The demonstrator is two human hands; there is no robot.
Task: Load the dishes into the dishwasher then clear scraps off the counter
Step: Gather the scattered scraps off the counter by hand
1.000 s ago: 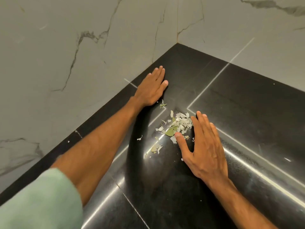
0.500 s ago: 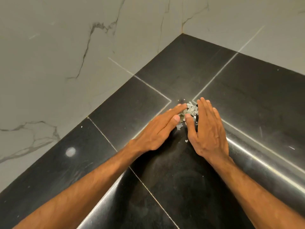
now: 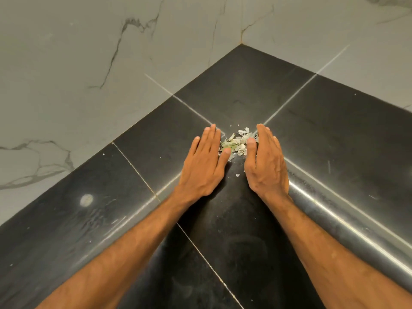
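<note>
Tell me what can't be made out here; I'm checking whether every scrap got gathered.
Head view, scraps: pile edges hidden by the left hand and right hand.
Head view, counter: cut off by the bottom and right edges; stray bits there unseen.
Head view, pale specks: too small to tell scrap from mark.
Dishwasher, dishes: outside the frame.

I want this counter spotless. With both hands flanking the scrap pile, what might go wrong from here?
1. The stray flake sits apart, between the left hand and right hand near the wrists, and may get missed.
2. The scrap pile is unguarded on its far side; crumbs could scatter across the counter.
</note>
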